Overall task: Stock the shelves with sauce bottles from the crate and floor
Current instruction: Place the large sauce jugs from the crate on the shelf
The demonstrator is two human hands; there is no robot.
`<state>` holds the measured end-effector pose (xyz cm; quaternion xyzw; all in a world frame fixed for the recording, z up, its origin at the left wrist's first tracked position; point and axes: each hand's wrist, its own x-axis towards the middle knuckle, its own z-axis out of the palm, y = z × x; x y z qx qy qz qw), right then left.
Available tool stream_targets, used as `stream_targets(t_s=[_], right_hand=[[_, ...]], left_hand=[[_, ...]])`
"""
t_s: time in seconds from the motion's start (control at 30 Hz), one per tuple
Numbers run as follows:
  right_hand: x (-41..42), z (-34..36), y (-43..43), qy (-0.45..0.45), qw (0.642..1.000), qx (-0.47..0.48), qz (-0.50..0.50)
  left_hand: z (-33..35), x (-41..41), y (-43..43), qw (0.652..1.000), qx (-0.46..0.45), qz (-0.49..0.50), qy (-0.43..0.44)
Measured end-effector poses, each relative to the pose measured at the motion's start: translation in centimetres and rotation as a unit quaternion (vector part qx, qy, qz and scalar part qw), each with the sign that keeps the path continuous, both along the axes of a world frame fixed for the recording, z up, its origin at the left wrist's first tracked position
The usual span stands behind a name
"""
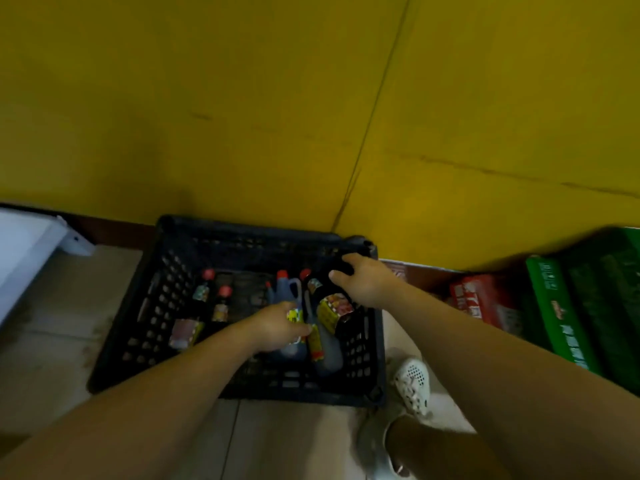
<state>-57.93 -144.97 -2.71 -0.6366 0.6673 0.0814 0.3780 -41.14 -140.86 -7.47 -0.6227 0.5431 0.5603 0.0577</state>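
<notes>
- Bottles (323,336) lie in the crate (145,306); I'm at the picking step
- My left hand (277,327) closes on a jug (292,296); my right hand (367,282) wraps a dark bottle (332,306)
- Next, I judge: lift both clear without snagging neighbours

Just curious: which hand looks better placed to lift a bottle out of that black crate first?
Probably the left hand: it already wraps a grey handled sauce jug inside the black plastic crate. The right hand only rests atop a dark bottle.
</notes>
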Motion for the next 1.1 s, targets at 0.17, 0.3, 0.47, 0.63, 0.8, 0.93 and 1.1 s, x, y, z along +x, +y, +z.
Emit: stream_targets(t_s=[0.17, 0.3, 0.47, 0.63, 0.8, 0.93, 1.1], right_hand=[[1.4, -7.6, -4.7, 0.021, 0.997, 0.056, 0.040], [2.2, -13.7, -7.4, 0.030, 0.992, 0.118, 0.033], [3.0, -17.6, -7.7, 0.058, 0.976, 0.206, 0.030], [3.1, -16.9, -7.1, -0.010, 0.980, 0.186, -0.066], [4.0, -10.5, -4.6, -0.162, 0.959, 0.147, -0.180], [5.5, -3.7, -2.1, -0.277, 0.936, 0.054, -0.209], [8.3, 7.3, 1.5, -0.386, 0.895, -0.052, -0.217]], left_hand=[[-7.6, -1.0, -2.5, 0.995, 0.066, 0.071, 0.026], [-12.7, -1.9, -4.2, 0.990, 0.113, 0.073, 0.042], [-16.3, -2.6, -4.6, 0.973, 0.168, 0.121, 0.098], [-15.2, -2.2, -4.4, 0.959, 0.178, 0.168, 0.141], [-8.9, 0.2, -2.8, 0.915, 0.222, 0.240, 0.239], [-2.4, 2.5, -0.5, 0.891, 0.163, 0.282, 0.317], [7.7, 5.5, 2.0, 0.876, 0.013, 0.299, 0.379]])
